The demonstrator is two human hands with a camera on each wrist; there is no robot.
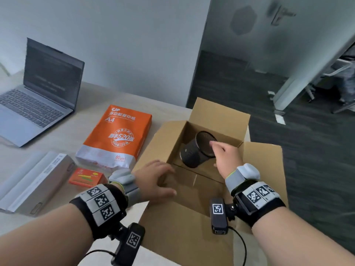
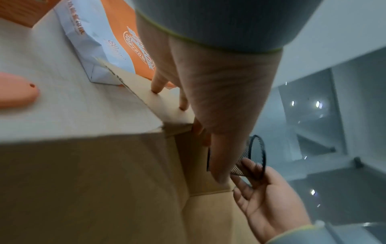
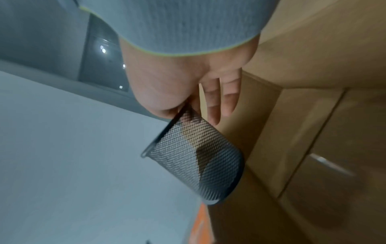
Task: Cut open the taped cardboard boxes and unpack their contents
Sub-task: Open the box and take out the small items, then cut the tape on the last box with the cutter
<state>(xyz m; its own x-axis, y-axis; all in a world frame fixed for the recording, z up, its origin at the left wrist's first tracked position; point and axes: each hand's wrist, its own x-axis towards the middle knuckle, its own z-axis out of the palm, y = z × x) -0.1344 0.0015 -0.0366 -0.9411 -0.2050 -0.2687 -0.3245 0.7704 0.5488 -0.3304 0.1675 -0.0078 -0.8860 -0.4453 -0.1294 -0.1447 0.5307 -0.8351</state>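
An open cardboard box (image 1: 263, 169) stands at the table's right end with its flaps spread out. Inside it, tilted and lifted off the bottom, is a black mesh pen cup (image 1: 194, 150). My right hand (image 1: 216, 148) pinches the cup's rim; the right wrist view shows the thumb and fingers of this hand (image 3: 188, 99) on the mesh cup (image 3: 198, 156). My left hand (image 1: 163, 177) lies flat on the box's left flap, fingers straight. In the left wrist view its fingertips (image 2: 155, 90) press on the flap (image 2: 163, 107), with the cup (image 2: 256, 151) beyond.
Left of the box lie an orange ream of A4 paper (image 1: 119, 135), a small orange box (image 1: 87, 177) and a long white box (image 1: 32, 181). A laptop (image 1: 38, 93) stands open at the far left. A salmon oval object (image 2: 16, 92) lies near the box. Dark floor (image 1: 307, 150) starts past the table's right edge.
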